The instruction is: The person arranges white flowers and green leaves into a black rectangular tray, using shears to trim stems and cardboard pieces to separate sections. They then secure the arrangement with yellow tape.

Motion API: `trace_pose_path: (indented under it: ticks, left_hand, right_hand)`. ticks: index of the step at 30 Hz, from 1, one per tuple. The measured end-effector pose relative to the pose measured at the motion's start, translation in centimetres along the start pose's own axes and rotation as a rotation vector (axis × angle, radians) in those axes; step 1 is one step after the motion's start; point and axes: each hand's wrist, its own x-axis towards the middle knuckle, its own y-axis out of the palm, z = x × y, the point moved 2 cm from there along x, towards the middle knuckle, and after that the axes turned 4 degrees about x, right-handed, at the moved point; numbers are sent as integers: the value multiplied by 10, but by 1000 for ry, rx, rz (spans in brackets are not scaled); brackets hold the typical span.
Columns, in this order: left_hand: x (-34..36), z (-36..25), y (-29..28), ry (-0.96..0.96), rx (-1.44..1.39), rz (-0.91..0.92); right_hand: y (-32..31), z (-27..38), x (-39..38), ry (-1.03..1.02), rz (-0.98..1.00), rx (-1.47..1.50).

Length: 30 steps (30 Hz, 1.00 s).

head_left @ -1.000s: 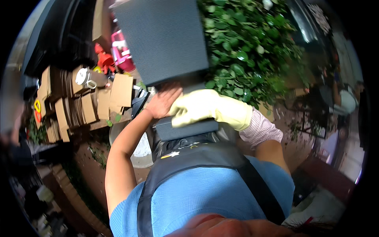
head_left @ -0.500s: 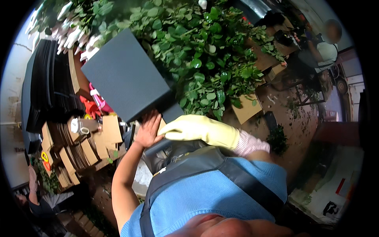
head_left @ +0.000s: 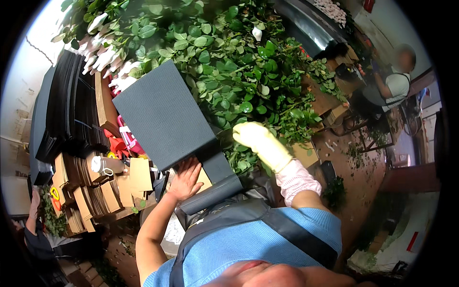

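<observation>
A dark grey ribbed cardboard sheet [head_left: 165, 115], folded along its near edge, lies left of centre. A narrower dark strip [head_left: 215, 165] reaches from it toward a curved grey edge [head_left: 213, 193] by my apron. My bare left hand [head_left: 186, 179] rests flat, fingers stretched out, with its fingertips at the sheet's near edge. Beside that hand shows a piece of tan cardboard [head_left: 204, 181]. My right hand [head_left: 260, 143], in a pale yellow glove with a pink ribbed cuff, hovers by the near side of the leafy green stems [head_left: 244, 86]. Its fingertips are hidden, and nothing visible is in it.
Stacked dark sheets [head_left: 67, 105] stand at left. Nearer are tan cardboard pieces [head_left: 88, 182], a white cup [head_left: 103, 165] and pink and red items [head_left: 126, 138]. White-wrapped blooms [head_left: 105, 57] lie far left. Another person [head_left: 394, 86] is at far right, another [head_left: 40, 234] at lower left.
My right hand has left the spot beside my left hand and moved away from me toward the leaves. My left hand stays at the sheet's edge. The view has shifted slightly.
</observation>
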Motion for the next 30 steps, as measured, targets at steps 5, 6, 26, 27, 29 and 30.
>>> trace_pose_path:
  ticks: [5,6,26,27,29,30]
  left_hand:
    - [-4,-18,-7,-142,-49,-94]
    - [-3,-18,-11,-100,-94,-226]
    - [-13,-21,-11,-152,-200,-311]
    - [-8,-22,-14,-137,-188,-328]
    - [0,-22,-14,-103,-184,-373]
    - [-1,-20,-16,-135,-248,-351]
  right_hand:
    - [-95,44,-59,-710,-998,-117]
    - [-101,53,-50,-592,-823,-324]
    - [-284,118,-115,-569,-1290,112]
    - [-290,94,-115,-391,-1277,-347]
    - [-279,63,-125,-653,-1249,-34]
    - [-272,54,-131,-710,-1211,83]
